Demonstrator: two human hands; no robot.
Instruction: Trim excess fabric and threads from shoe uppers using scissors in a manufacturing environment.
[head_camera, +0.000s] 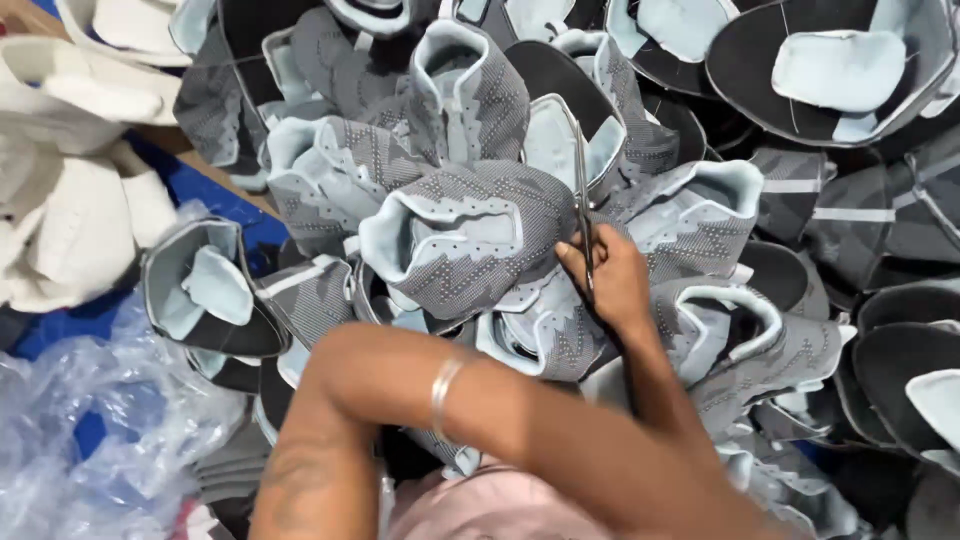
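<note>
Heaped grey knitted shoe uppers with pale blue linings (690, 215) fill nearly the whole view, with black ones off to the right edge, white padded pieces (70, 190) at the upper left, and crumpled clear plastic sheeting (90, 420) over a blue surface at the lower left.

From where I watch, my right hand (612, 282) sits near the middle of the heap, fingers curled tight around the handles of a pair of slim metal scissors (582, 195). Their long axis runs almost straight away from me, blades pointing toward the far side of the pile; whether the blades are parted I cannot tell.

The grey knitted upper with the pale blue collar (470, 245) lies just left of the blades, its opening turned leftward and its edge touching or nearly touching the scissors.

My left forearm, with a thin silver bangle (445, 388), crosses low in front, but the left hand itself is hidden, so I cannot tell its state. The right hand is clearly nearer.
</note>
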